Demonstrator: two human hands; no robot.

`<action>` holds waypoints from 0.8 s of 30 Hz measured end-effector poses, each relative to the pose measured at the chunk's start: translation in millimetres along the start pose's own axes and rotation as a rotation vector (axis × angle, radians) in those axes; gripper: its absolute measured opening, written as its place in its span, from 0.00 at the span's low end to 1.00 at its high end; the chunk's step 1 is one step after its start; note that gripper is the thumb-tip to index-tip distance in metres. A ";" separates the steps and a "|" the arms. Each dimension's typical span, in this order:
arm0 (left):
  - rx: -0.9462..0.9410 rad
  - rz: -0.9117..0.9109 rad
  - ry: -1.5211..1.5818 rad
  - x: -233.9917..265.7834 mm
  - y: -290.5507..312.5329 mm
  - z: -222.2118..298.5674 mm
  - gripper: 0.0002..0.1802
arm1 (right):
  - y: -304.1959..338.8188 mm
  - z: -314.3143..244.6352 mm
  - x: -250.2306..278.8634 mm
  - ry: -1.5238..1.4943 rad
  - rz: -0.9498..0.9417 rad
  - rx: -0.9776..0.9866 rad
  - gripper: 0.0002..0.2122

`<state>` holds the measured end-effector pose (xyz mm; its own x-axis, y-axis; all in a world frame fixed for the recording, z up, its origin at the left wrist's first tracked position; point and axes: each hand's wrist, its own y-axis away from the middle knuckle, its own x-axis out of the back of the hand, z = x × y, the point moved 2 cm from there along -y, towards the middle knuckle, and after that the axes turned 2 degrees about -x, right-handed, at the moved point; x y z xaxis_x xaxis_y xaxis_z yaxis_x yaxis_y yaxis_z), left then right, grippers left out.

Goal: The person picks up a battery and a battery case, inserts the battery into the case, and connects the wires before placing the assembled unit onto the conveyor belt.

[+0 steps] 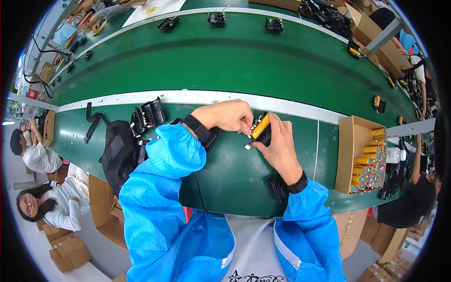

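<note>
In my right hand (282,148) is a black plastic housing (264,137) with a yellow battery pack (260,126) seated in it, held tilted above the green bench. The fingers of my left hand (228,116) are pinched at the housing's left edge, on what looks like a small white connector (249,137). Another white connector (247,147) hangs just below, beside my right thumb. Beneath my left wrist lies a dark object (213,140), mostly hidden by the arm. A black plastic part (278,189) rests by my right wrist.
At the right stands a cardboard box (345,155) of yellow battery packs (369,162), with a white bottle (393,155) beyond it. Left are a black mesh bag (118,148) and black housings (152,113). Past a white rail (211,97), a green belt (206,61) carries spaced-out assemblies (274,25). People work around.
</note>
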<state>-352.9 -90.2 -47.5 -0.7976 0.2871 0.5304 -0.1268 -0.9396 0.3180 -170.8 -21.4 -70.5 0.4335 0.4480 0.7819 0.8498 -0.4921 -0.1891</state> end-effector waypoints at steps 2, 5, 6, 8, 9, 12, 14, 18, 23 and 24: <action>0.003 0.008 -0.023 0.7 0.5 3.0 0.08 | -0.3 0.1 0.3 -0.002 0.001 0.000 0.44; 0.004 0.013 -0.066 0.2 0.1 5.5 0.08 | -0.2 0.4 0.8 -0.004 0.003 -0.013 0.44; 0.007 0.010 -0.043 -0.3 -0.4 4.1 0.08 | -0.8 0.4 0.8 -0.003 0.001 -0.007 0.44; 0.009 0.007 0.003 -0.4 -1.5 1.2 0.08 | -2.7 0.5 1.5 0.001 -0.002 0.007 0.43; 0.012 0.009 0.010 -0.9 -1.3 -0.7 0.08 | -2.7 0.3 1.1 0.002 -0.009 0.008 0.43; 0.009 0.014 -0.075 -0.4 0.0 -5.7 0.10 | -4.4 -1.0 0.7 -0.001 -0.031 0.020 0.43; 0.017 0.023 -0.045 -1.2 -0.1 -8.4 0.12 | -6.9 0.5 0.8 -0.006 -0.045 0.022 0.43; 0.040 0.039 0.010 -1.1 0.8 -13.5 0.19 | -8.5 0.8 1.7 -0.022 -0.053 0.027 0.43; 0.082 0.017 0.062 3.2 5.2 -21.1 0.28 | -5.0 4.5 -4.9 -0.049 -0.020 -0.011 0.44; 0.086 0.006 0.079 2.5 0.6 -15.7 0.31 | -3.8 5.1 0.6 -0.049 -0.006 -0.032 0.44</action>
<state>-364.2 -93.0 -58.3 -0.8429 0.2627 0.4697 -0.0737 -0.9209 0.3828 -172.3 -15.4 -72.3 0.4431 0.4867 0.7529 0.8428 -0.5124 -0.1647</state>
